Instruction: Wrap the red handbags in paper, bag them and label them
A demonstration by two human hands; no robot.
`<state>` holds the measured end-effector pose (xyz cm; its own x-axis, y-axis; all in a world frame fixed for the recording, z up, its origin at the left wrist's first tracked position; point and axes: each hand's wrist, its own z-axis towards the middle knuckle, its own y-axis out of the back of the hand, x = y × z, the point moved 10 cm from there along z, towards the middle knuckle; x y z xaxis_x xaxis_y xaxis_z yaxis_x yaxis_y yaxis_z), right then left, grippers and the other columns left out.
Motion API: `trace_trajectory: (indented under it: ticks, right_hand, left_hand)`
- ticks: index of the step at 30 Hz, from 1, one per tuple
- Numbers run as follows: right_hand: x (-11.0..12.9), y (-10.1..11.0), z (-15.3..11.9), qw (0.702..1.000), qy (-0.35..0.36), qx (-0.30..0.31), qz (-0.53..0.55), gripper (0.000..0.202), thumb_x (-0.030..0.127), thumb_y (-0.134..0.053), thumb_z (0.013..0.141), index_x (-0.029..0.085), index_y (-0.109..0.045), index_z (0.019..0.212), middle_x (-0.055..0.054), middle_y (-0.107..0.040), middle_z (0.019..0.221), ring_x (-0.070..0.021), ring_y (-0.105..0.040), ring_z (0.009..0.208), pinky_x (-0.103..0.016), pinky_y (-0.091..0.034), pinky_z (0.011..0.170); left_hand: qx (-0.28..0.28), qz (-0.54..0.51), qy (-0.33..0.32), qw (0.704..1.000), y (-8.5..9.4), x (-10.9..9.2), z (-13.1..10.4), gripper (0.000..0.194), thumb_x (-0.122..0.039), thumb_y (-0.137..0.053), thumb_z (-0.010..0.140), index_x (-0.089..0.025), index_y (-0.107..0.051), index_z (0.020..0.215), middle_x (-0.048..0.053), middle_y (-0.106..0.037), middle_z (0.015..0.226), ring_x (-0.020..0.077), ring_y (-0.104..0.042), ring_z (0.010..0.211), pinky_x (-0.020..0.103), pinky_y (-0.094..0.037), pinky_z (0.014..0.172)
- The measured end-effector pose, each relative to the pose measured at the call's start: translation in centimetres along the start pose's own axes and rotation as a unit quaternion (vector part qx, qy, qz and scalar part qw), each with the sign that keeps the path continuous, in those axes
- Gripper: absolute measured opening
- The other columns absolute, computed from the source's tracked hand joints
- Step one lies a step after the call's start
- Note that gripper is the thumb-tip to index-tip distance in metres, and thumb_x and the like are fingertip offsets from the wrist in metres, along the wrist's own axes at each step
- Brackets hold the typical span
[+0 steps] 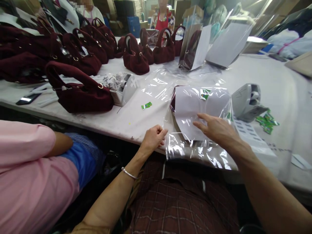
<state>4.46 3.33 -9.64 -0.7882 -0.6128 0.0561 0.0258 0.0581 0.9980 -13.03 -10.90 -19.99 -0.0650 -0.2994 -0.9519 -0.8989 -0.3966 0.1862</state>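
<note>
The worktop (263, 73) is covered in white and spans the view. On its left side and toward its back stand many dark red handbags (84, 60), handles up. At the person's left sits a co-worker in a pink top (31, 178); two more people are beyond the far side, one in a red apron (162, 23). Toward the back right, clear bags with white sheets (229, 44) stand upright.

The clear plastic bag (202, 152) lies flat at the near edge, in front of the person, part of it hanging over. In it are a white sheet (191, 120) and a dark red item, which shows at the sheet's left side. To the left, well apart, a single handbag (85, 97) sits beside an open white box (119, 96) of small pieces. A grey-white dispenser (247, 100) stands just right of the plastic bag.

The right hand (218, 130) is open over the sheet, thumb and forefinger apart, gripping nothing. The left hand (153, 138) is loosely curled at the plastic bag's left edge; whether it pinches the film cannot be told.

Small green packets (267, 123) lie right of the dispenser, and another green packet (146, 105) lies left of the plastic bag.
</note>
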Motion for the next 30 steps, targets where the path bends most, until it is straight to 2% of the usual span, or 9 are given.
trace_trajectory:
  ticks: [3,9,13,17,19,21,25,27,30]
  right_hand:
    - [0.7,0.5,0.2,1.0,0.021,-0.011,-0.009,0.045,0.048,-0.049,0.097,0.019,-0.064,0.129,-0.014,-0.073,0.115,-0.0349,-0.066,0.107,-0.05,-0.053,0.088]
    - [1.0,-0.7,-0.4,0.994,0.067,0.014,0.08,0.052,0.048,-0.054,0.096,0.016,-0.056,0.137,-0.017,-0.065,0.131,-0.0353,-0.062,0.119,-0.055,-0.048,0.102]
    - [0.1,-2.4,-2.8,0.985,0.097,0.017,0.139,0.067,0.055,-0.057,0.093,0.021,-0.043,0.148,-0.015,-0.052,0.147,-0.0346,-0.052,0.133,-0.058,-0.042,0.11]
    - [-0.2,-3.0,-5.0,0.97,0.149,-0.002,0.194,0.087,0.058,-0.07,0.083,0.029,-0.03,0.155,-0.012,-0.027,0.163,-0.0352,-0.026,0.149,-0.061,-0.033,0.116]
    - [-0.1,-3.2,-5.6,0.962,0.174,-0.002,0.208,0.096,0.059,-0.075,0.077,0.031,-0.028,0.156,-0.01,-0.023,0.164,-0.0355,-0.017,0.151,-0.062,-0.03,0.117]
    - [0.1,-3.7,-5.9,0.956,0.204,0.009,0.212,0.102,0.062,-0.078,0.073,0.031,-0.028,0.156,-0.01,-0.025,0.164,-0.0358,-0.013,0.152,-0.062,-0.027,0.118]
    - [0.6,-4.5,-6.2,0.947,0.253,0.015,0.2,0.109,0.069,-0.079,0.065,0.03,-0.031,0.155,-0.011,-0.031,0.161,-0.0376,-0.014,0.151,-0.064,-0.018,0.12]
    - [0.5,-4.6,-6.2,0.946,0.255,0.015,0.2,0.111,0.07,-0.079,0.063,0.03,-0.031,0.155,-0.01,-0.033,0.161,-0.0385,-0.015,0.151,-0.065,-0.016,0.12]
    - [0.3,-4.2,-6.2,0.946,0.245,0.026,0.209,0.11,0.07,-0.079,0.064,0.031,-0.03,0.155,-0.01,-0.031,0.162,-0.0386,-0.014,0.151,-0.065,-0.02,0.119]
  left_hand:
    - [-0.009,0.009,-0.016,1.0,0.2,-0.2,-0.1,0.029,-0.041,-0.061,0.085,-0.019,-0.052,0.068,-0.003,-0.06,0.057,0.0105,-0.059,0.046,0.017,-0.046,0.041]
    - [0.024,-0.173,0.059,0.983,0.1,2.1,-0.3,0.033,-0.049,-0.062,0.082,-0.021,-0.046,0.08,-0.002,-0.065,0.069,0.0127,-0.062,0.048,0.023,-0.051,0.044]
    - [-0.026,-0.036,0.015,0.999,1.7,1.6,-0.8,0.025,-0.044,-0.06,0.086,-0.022,-0.05,0.084,-0.007,-0.056,0.052,0.0109,-0.05,0.035,0.018,-0.036,0.034]
    - [-0.067,0.086,-0.059,0.992,3.2,0.0,-1.9,0.033,-0.038,-0.056,0.093,-0.022,-0.053,0.122,-0.008,-0.058,0.056,0.0126,-0.053,0.039,0.021,-0.043,0.041]
    - [-0.109,0.19,-0.168,0.961,4.5,-1.8,-2.9,0.037,-0.033,-0.049,0.098,-0.024,-0.049,0.134,-0.003,-0.067,0.071,0.0154,-0.065,0.055,0.026,-0.054,0.057]
    - [-0.124,0.311,-0.321,0.886,4.4,-4.1,-4.3,0.035,-0.025,-0.047,0.099,-0.026,-0.053,0.133,0.006,-0.072,0.102,0.021,-0.071,0.092,0.035,-0.057,0.084]
    - [-0.024,0.44,-0.526,0.728,1.5,-5.1,-6.4,0.042,-0.01,-0.055,0.093,-0.031,-0.057,0.13,0.007,-0.057,0.142,0.0242,-0.045,0.139,0.048,-0.037,0.117]
    - [0.008,0.434,-0.562,0.704,0.9,-5.3,-6.5,0.038,-0.011,-0.056,0.094,-0.03,-0.059,0.127,0.005,-0.06,0.14,0.0218,-0.045,0.14,0.046,-0.038,0.117]
    - [0.023,0.4,-0.558,0.727,1.2,-5.8,-5.4,0.023,-0.016,-0.056,0.096,-0.027,-0.064,0.115,0.003,-0.069,0.126,0.02,-0.054,0.132,0.041,-0.047,0.109]
